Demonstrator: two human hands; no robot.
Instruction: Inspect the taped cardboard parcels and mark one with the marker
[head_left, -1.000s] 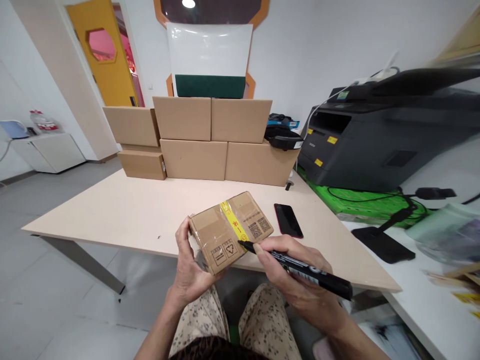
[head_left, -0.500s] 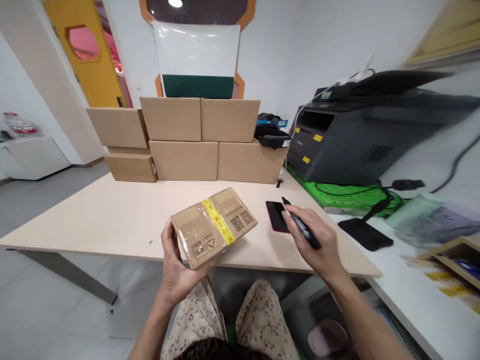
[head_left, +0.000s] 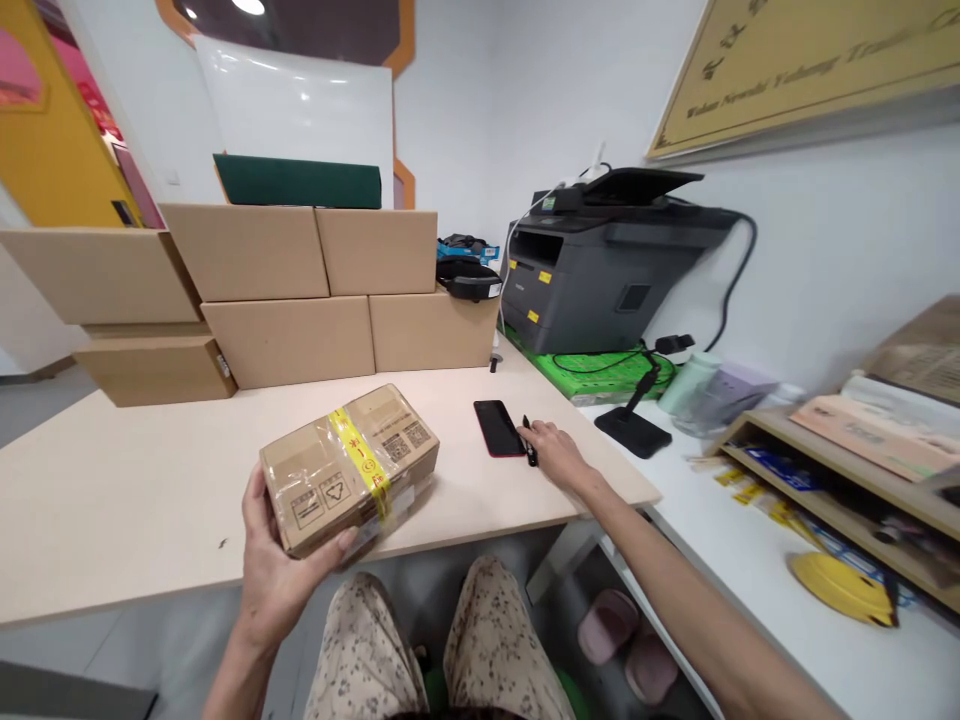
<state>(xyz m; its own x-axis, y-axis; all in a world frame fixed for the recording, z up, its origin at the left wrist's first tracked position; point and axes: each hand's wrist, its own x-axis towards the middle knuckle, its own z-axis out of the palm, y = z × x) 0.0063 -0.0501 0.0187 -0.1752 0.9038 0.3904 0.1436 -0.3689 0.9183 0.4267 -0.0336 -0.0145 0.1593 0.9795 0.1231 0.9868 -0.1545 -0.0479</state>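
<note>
My left hand (head_left: 279, 575) grips the left end and near edge of a small taped cardboard box (head_left: 304, 460). Yellow tape runs across its top, beside printed symbols and QR codes. The box is tilted a little at the front of the table. On the right, my right hand (head_left: 556, 455) has its fingers closed on a black marker (head_left: 531, 450), low at the tabletop. Just left of the marker lies a dark phone (head_left: 498, 428) with a red edge, face up.
Large cardboard boxes (head_left: 289, 340) stand stacked along the back of the pale table (head_left: 172, 480). A grey printer (head_left: 577, 285) sits on a green package (head_left: 600, 372) at the right. Nearby are a black stand (head_left: 634, 430) and a wooden organizer (head_left: 817, 440).
My right hand has lowered the marker to the tabletop beside the phone. My view has turned right. My left hand still holds the box, which has tipped to show more of its near side.
</note>
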